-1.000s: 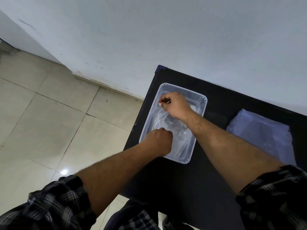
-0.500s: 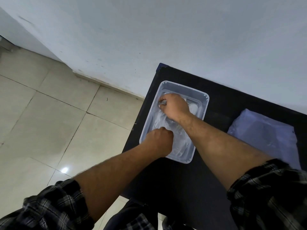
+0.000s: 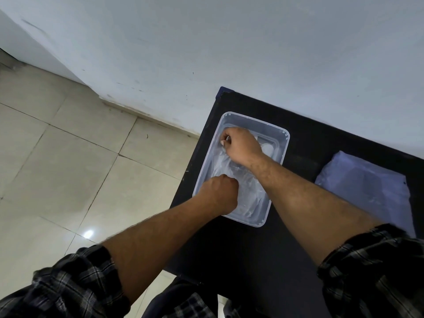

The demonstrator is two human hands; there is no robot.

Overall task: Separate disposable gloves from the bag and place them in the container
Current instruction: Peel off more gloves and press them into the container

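Black table (image 3: 298,226) against pale wall (image 3: 229,42), beige tiled floor (image 3: 68,157); both hands, left hand (image 3: 219,195) and right hand (image 3: 241,144), pinching clear gloves (image 3: 249,187) inside container (image 3: 283,143).

A black table (image 3: 286,249) stands against a scuffed white wall (image 3: 229,53) on glossy beige floor tiles (image 3: 68,168).

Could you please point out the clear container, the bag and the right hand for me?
clear container (image 3: 283,143): head view, on its far right rim.
bag (image 3: 364,182): head view, middle of its bluish plastic.
right hand (image 3: 241,145): head view, back of the hand.
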